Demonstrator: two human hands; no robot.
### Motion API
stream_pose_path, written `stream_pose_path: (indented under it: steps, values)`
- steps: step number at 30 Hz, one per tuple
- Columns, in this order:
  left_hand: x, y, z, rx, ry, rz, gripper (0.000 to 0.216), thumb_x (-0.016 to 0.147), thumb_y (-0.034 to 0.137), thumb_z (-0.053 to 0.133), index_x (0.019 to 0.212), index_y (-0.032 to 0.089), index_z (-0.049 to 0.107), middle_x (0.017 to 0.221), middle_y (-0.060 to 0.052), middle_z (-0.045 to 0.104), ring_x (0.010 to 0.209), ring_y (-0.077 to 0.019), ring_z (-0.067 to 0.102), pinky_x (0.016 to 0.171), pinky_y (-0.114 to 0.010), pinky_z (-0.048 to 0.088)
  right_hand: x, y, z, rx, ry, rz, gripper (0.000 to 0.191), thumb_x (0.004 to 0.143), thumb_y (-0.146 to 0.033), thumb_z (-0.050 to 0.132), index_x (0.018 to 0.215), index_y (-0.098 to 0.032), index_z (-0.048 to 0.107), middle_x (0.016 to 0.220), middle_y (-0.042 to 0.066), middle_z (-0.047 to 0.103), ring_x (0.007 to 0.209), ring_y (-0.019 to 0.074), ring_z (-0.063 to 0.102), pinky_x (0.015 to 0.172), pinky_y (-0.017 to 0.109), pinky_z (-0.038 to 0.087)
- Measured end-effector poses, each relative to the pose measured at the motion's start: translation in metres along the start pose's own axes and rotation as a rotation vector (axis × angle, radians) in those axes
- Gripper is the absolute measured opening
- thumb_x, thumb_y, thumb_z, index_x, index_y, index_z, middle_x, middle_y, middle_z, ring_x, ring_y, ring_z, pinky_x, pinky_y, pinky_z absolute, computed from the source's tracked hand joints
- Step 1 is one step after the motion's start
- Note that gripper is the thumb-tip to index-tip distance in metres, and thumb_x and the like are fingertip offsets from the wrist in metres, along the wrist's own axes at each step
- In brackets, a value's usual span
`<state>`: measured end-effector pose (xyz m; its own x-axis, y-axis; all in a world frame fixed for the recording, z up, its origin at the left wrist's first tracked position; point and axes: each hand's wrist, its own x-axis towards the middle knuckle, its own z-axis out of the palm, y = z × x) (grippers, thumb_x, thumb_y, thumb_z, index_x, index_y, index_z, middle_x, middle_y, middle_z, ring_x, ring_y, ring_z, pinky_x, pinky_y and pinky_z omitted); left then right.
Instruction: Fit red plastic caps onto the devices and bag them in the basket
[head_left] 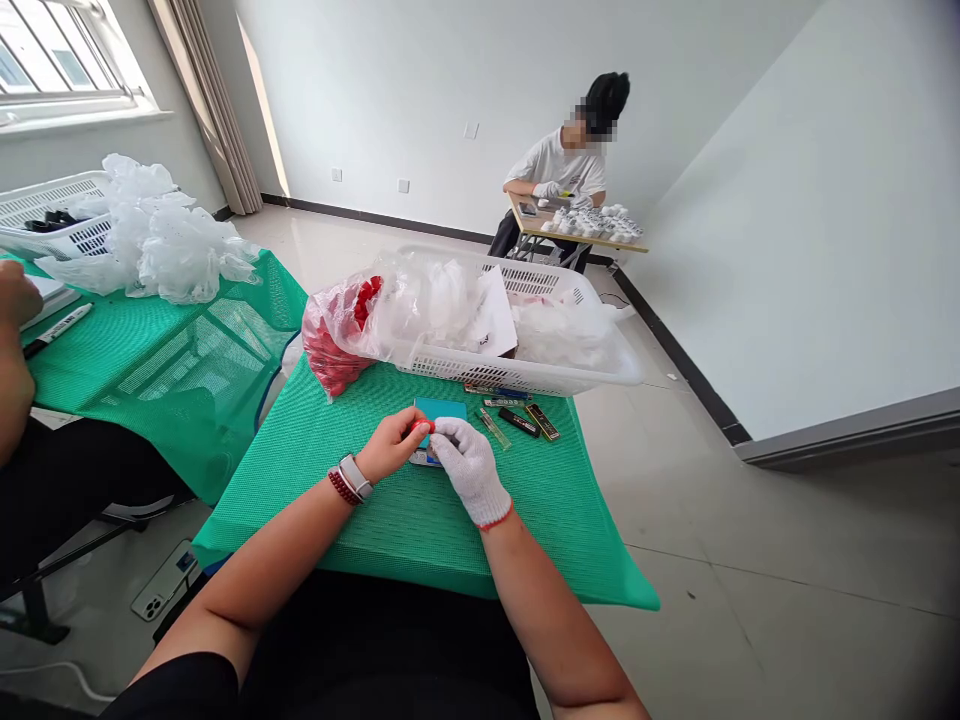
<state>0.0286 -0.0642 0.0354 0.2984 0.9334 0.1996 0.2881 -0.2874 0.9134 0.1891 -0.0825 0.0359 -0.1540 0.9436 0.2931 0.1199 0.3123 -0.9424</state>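
Between my two hands is a small red piece (424,425), mostly hidden by fingers; its kind is unclear. My left hand (391,444), bare with a white watch and dark red beads at the wrist, pinches it from the left. From the other side, my right hand (469,466) in a white knitted glove closes its thumb and fingers on it. Under the hands lies a flat blue-topped object (448,407) with a pale front edge. Beyond, a clear plastic bag (335,352) full of red pieces leans on a white basket (480,372).
Narrow packets (541,421) and a black stick-like object (519,422) lie to the right on the green mesh cloth (360,520). At left, another person's arm (13,350) rests near a marker (58,330) and bunched plastic bags (172,245). Across the room a gloved person (561,165) sits at a small table.
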Motion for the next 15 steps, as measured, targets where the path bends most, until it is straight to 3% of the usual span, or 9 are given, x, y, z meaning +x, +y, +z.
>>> stream_pose_path:
  steps: [8, 15]
  values:
    - [0.0, -0.001, 0.0, -0.036, -0.065, -0.031, 0.046, 0.097, 0.056, 0.037, 0.078, 0.018, 0.055, 0.052, 0.006, 0.046, 0.05, -0.01, 0.041, 0.051, -0.022, 0.035, 0.0, -0.004, -0.001, -0.072, -0.005, -0.038, 0.019, 0.089, -0.032, 0.061, 0.091, -0.018, 0.072, 0.083, 0.003, 0.073, 0.073, 0.0165, 0.069, 0.066, 0.028, 0.06]
    - [0.001, -0.002, -0.001, 0.013, -0.016, 0.044, 0.04, 0.093, 0.053, 0.052, 0.103, 0.016, 0.064, 0.081, -0.002, 0.065, 0.069, -0.0132, 0.053, 0.064, -0.025, 0.043, -0.001, 0.008, -0.003, -0.117, 0.047, -0.04, 0.019, 0.091, -0.03, 0.057, 0.099, -0.018, 0.069, 0.082, 0.002, 0.07, 0.067, 0.0123, 0.062, 0.063, 0.024, 0.055]
